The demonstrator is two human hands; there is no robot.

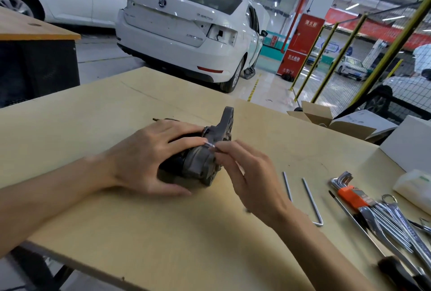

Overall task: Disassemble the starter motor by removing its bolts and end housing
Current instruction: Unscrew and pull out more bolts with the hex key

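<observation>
A pale wooden tabletop [163, 232] is being used as the work surface in a car workshop. Toward its near right corner a fan of spanners [394, 218] and a set of hex keys in an orange holder [349, 194] are lying, probably so that they are within reach of the right hand. Just left of them two long thin metal rods [311, 199] are lying side by side; they are judged to be the through bolts, already drawn out, though this cannot be confirmed.

Near the middle of the tabletop the starter motor [200, 157] is being kept on its side, its grey end housing [227, 122] pointing toward the far edge. The left hand [149, 157] is being laid over the dark body, fingers and thumb curled round it, evidently to stop it rolling. The right hand [251, 174] is being held against the housing, its fingertips drawn close together and touching the metal; whether something small is being pinched there cannot be told.

By the far right edge an open cardboard box [326, 116] is resting. Beyond the table a white car [186, 27] is standing.
</observation>
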